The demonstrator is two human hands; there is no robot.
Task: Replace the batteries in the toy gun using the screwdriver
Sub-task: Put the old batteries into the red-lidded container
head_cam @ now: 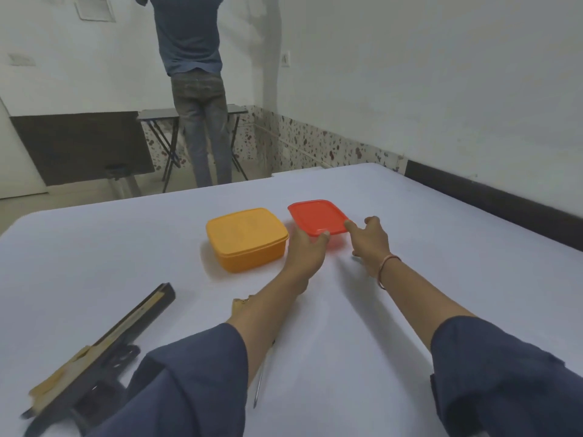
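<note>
Lying near-left, toy gun (126, 329); left hand (307, 250), right hand (370, 242) ahead on red box (317, 216).

The container (247, 239) is yellow-orange, the lid (317, 217) red, the table (410, 247) white, the toy gun (132, 320) black-and-tan.

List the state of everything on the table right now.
yellow box: lid on, untouched.
red box: lid on top, seal unclear.
left hand: grips the red box's near edge.
right hand: touches its near corner; grip unclear.
toy gun: lying flat, untouched.
screwdriver: lying under left forearm, untouched.
</note>
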